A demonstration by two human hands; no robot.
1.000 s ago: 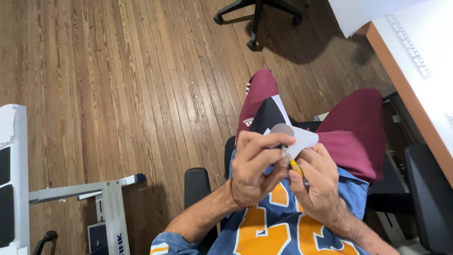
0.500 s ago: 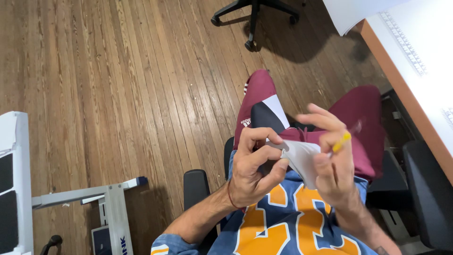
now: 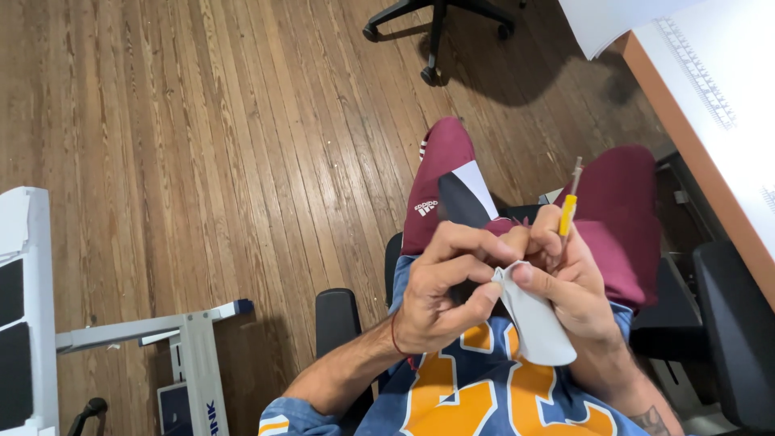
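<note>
Seated in a black office chair (image 3: 339, 319), the person works over their lap, above maroon shorts (image 3: 622, 202) and a blue jersey with orange lettering (image 3: 476, 400). The left hand (image 3: 440, 295) has its fingers (image 3: 472, 242) curled closed, thumb and forefinger pinching the upper edge of a small white piece of fabric (image 3: 537, 323), with a darker piece tucked beneath it. The right hand (image 3: 577, 287) touches the left across that fabric: its thumb presses on the white piece just beside the left thumb, while its other fingers are closed round a slim yellow-handled tool (image 3: 568, 211) that stands nearly upright, its thin metal tip pointing away from the body. The fabric hangs between both hands, its lower end drooping toward the jersey. A wooden plank floor (image 3: 202, 145) lies below, a second chair's wheeled base (image 3: 436, 24) stands at the top, and the desk (image 3: 710, 121) runs along the right edge. A white metal frame (image 3: 145, 339) stands at lower left.
</note>
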